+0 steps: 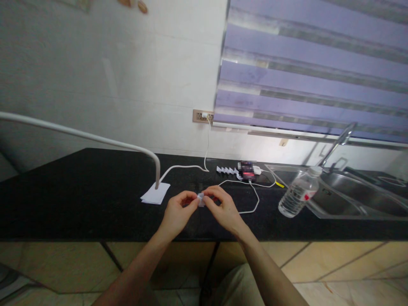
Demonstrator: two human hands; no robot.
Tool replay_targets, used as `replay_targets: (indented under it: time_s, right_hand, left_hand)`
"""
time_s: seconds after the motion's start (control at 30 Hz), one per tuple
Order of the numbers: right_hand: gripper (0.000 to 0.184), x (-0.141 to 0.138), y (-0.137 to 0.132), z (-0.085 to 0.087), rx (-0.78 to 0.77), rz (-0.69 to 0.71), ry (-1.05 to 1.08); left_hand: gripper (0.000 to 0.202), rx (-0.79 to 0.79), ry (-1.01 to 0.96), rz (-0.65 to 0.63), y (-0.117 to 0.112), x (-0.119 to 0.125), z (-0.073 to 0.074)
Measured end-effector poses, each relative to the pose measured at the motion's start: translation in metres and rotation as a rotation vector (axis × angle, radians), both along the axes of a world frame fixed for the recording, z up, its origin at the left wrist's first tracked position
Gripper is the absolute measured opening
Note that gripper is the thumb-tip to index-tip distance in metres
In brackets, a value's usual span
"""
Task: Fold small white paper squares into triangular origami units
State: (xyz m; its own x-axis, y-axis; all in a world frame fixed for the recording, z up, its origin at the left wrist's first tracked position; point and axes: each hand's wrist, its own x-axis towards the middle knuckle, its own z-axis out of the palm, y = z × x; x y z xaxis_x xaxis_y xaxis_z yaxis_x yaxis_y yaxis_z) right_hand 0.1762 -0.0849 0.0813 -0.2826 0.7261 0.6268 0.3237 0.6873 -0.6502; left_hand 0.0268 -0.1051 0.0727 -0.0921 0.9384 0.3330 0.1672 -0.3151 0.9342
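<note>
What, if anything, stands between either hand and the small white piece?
Nothing visible: the left hand and the right hand both pinch the small white piece at their fingertips. A white cable loops to the right of the right hand, not between.

On the counter (63,204), paper (162,195) lies left of the left hand (178,210), and a bottle (296,199) stands between the right hand (225,208) and the sink (372,193) at the right.
</note>
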Motion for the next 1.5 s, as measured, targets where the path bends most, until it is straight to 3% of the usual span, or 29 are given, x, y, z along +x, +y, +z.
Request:
replay_targets:
  time_s: [0.3, 0.83, 1.23, 1.5]
  right_hand:
    - [0.011, -0.0016, 0.0004, -0.0023, 0.009, 0.008, -0.022]
    - [0.013, -0.0032, 0.0002, -0.0022, -0.053, 0.005, -0.002]
    - [0.013, -0.0053, 0.0003, -0.0028, -0.165, 0.002, -0.023]
    - [0.010, -0.0090, -0.0001, -0.0074, -0.242, 0.031, 0.081]
  left_hand:
    - [0.015, -0.012, 0.010, 0.052, 0.0036, 0.0002, -0.0024]
    - [0.016, -0.025, 0.025, 0.028, 0.0045, -0.0011, -0.0004]
    - [0.015, 0.003, 0.067, 0.026, 0.0053, -0.0019, 0.0022]
    - [0.014, -0.018, 0.083, -0.004, 0.0053, -0.0025, 0.0025]
